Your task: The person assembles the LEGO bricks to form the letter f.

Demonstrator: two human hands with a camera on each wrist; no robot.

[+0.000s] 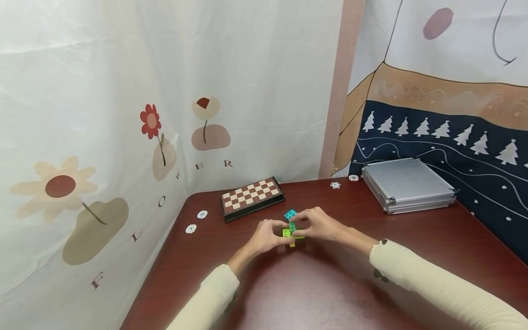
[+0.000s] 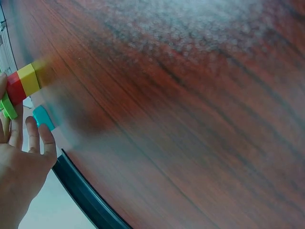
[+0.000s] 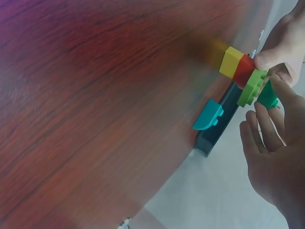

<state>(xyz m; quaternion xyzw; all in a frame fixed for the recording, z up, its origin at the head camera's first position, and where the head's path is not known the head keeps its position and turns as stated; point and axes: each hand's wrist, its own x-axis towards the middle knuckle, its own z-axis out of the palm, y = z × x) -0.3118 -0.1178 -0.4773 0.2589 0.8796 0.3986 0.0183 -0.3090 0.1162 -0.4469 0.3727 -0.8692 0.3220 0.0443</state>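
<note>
A small brick stack [image 1: 292, 234] stands on the dark red table [image 1: 313, 288], held between both hands. The right wrist view shows its yellow brick [image 3: 232, 62] at the table, then red [image 3: 245, 69], lime green [image 3: 251, 87] and dark green [image 3: 268, 95]. My left hand [image 1: 277, 231] grips the stack from the left at the red brick [image 2: 15, 89]. From the right, my right hand [image 1: 303, 227] pinches the dark green brick on top. A loose cyan brick [image 1: 290, 214] lies on the table just behind the stack, touching nothing.
A folded chessboard [image 1: 251, 197] lies behind the hands. Two white chips [image 1: 202, 214] [image 1: 191, 228] sit to the left and two more [image 1: 335, 185] near the back. An aluminium case [image 1: 408, 184] rests at the right. Printed cloth walls close off the left and back.
</note>
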